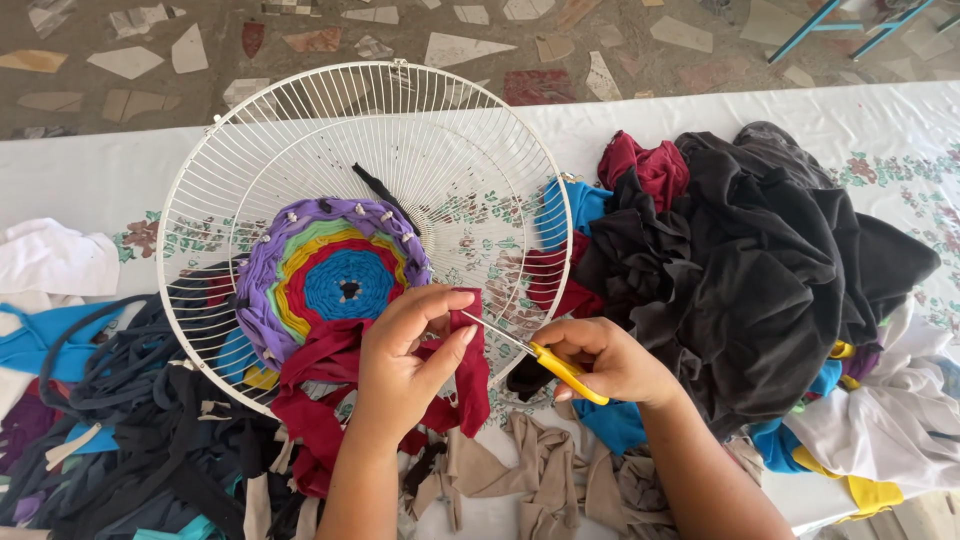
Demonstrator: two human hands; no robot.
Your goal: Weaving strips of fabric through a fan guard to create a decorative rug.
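Red strip (pixel 465 375): pinched at the grille's lower edge, hanging down over tan scraps (pixel 540 470).
Left hand (pixel 405 360): fingers curled shut on the red strip.
Right hand (pixel 605 360): closed around yellow scissors (pixel 545 358), blades laid against the strip.
Grille (pixel 300 130): white wire, round, tilted on the table (pixel 90 175); a ringed woven disc (pixel 335 275) is held in it.
Black heap (pixel 760 270): piled to the right.
Dark strips (pixel 140 430): piled at the left.
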